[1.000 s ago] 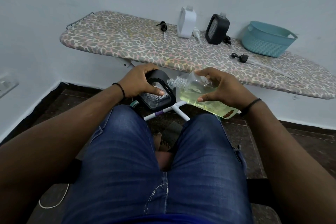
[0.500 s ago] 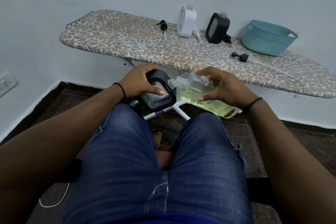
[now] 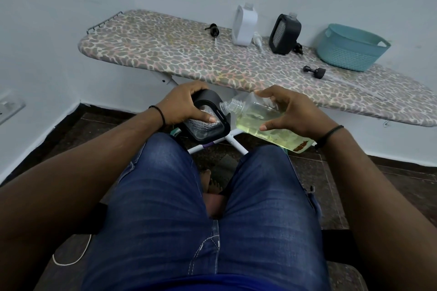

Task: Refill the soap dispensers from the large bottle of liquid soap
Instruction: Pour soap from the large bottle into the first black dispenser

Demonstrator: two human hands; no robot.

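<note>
My left hand (image 3: 184,106) grips a black soap dispenser (image 3: 208,123) with a clear ribbed window, held tilted above my knees. My right hand (image 3: 290,111) holds the large clear bottle (image 3: 255,118) of yellow-green liquid soap, tipped almost flat. The bottle's open threaded neck points left and touches the dispenser's top edge. On the ironing board (image 3: 179,54) stand a white dispenser (image 3: 244,25) and a second black dispenser (image 3: 285,34), both without pumps. Loose pump heads lie beside them: a black pump (image 3: 214,29), a white pump (image 3: 257,40) and a black cap (image 3: 315,71).
A teal plastic basket (image 3: 352,47) sits at the board's right end against the wall. The board's white legs (image 3: 234,142) cross just behind the dispenser. I sit with my jeans-clad legs (image 3: 201,208) under my hands. A wall socket (image 3: 9,106) is at far left.
Both hands, the dispenser and the bottle stay almost still. The view has shifted very slightly.
</note>
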